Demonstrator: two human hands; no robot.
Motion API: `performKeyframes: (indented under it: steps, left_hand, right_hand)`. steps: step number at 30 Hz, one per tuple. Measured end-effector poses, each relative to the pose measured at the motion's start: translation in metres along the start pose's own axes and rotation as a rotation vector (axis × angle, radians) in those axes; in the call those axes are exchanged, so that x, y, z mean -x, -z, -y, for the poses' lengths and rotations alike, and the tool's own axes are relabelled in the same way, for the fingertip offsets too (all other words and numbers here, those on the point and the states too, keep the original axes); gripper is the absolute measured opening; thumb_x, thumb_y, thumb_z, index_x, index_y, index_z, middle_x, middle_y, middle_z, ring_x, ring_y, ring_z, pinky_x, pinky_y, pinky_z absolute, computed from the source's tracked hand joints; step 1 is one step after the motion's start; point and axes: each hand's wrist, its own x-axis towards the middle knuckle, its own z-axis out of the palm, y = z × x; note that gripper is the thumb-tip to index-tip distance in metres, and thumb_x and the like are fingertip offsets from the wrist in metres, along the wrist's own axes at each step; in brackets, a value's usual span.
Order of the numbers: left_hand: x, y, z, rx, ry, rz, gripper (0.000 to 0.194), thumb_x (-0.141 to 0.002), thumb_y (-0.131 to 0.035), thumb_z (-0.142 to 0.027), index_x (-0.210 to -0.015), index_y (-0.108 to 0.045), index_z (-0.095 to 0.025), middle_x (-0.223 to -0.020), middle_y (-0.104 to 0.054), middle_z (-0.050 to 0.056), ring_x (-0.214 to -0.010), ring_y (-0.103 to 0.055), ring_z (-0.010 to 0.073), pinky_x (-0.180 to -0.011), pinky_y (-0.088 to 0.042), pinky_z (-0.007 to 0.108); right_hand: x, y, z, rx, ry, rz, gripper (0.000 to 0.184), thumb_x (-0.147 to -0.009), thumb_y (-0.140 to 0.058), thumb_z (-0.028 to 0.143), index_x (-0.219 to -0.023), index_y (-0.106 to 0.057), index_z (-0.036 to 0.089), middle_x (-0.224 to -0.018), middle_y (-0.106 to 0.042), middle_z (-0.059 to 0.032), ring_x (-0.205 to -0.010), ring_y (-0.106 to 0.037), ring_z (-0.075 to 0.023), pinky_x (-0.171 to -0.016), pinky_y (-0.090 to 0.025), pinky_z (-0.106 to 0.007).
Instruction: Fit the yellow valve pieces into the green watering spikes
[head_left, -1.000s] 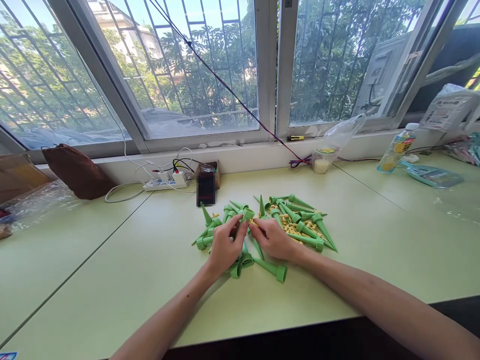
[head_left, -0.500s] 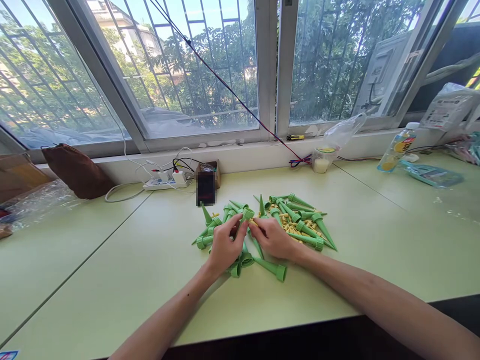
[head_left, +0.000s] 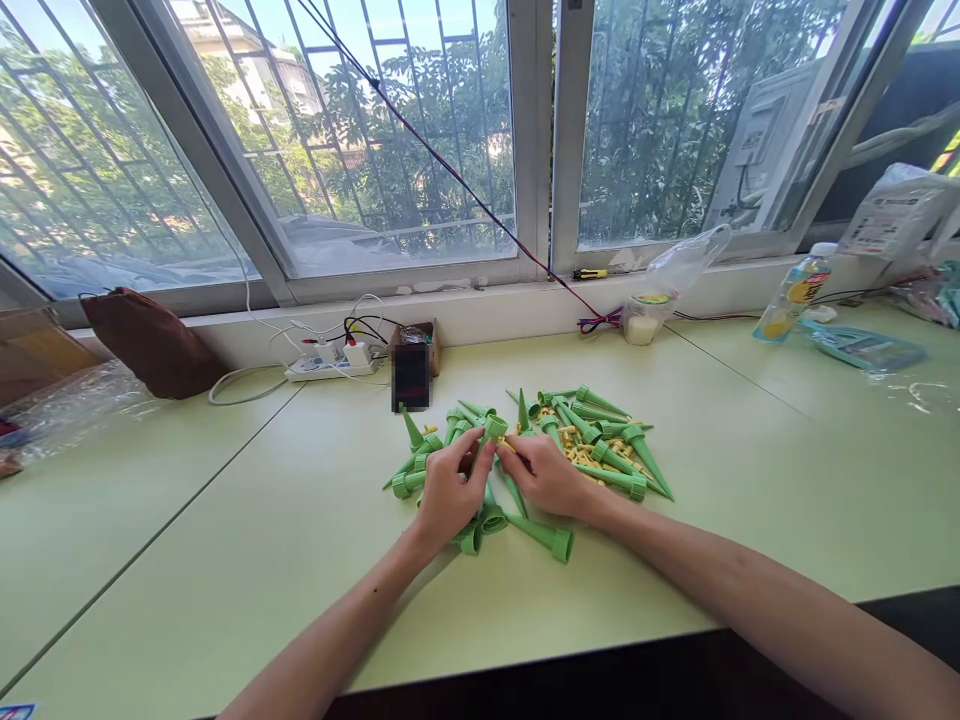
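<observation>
My left hand (head_left: 454, 487) is closed around a green plastic watering spike (head_left: 494, 428), its wide capped end pointing up and away from me. Pinched in the fingers of my right hand (head_left: 550, 474) is a small yellow valve (head_left: 507, 445), held against the side of that spike; whether it is inserted I cannot tell. Several more green spikes (head_left: 615, 480) lie in a loose heap to the right, with small yellow valves (head_left: 589, 446) scattered among them. Other spikes lie beneath and left of my left hand. One spike (head_left: 550, 540) rests nearest me.
Behind the heap stand a small cardboard box with a dark blurred panel (head_left: 411, 378) and a white power strip (head_left: 330, 366). Along the window are a bagged cup (head_left: 643, 322), a bottle (head_left: 796, 293) and a yellow cutter (head_left: 590, 274). A brown bag (head_left: 154, 345) sits far left.
</observation>
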Motion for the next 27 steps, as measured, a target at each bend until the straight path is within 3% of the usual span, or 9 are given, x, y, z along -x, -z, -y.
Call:
performKeyframes:
  steps: [21,27]
  left_hand:
    - [0.0006,-0.0003,0.0015,0.022,-0.012,-0.003,0.023,-0.094,-0.054,-0.036,-0.094,-0.064,-0.015,-0.058,-0.054,-0.004,-0.047,-0.044,0.0083,-0.047,-0.037,0.02]
    - [-0.0003,0.0011,-0.0017,0.029,-0.001,-0.003,0.023,-0.093,-0.056,-0.037,-0.095,-0.064,-0.016,-0.059,-0.055,-0.003,-0.05,-0.052,0.01,-0.049,-0.041,0.02]
  right_hand:
    - [-0.0001,0.0003,0.0004,0.006,-0.004,0.004,0.032,-0.098,-0.042,0.027,-0.067,-0.038,0.021,-0.058,-0.048,0.0022,-0.052,-0.038,-0.0106,-0.055,-0.029,-0.025]
    - [0.0006,0.0,-0.0034,0.049,0.011,0.017,0.032,-0.1,-0.041,0.027,-0.068,-0.038,0.021,-0.06,-0.048,0.0019,-0.052,-0.038,-0.011,-0.055,-0.029,-0.025]
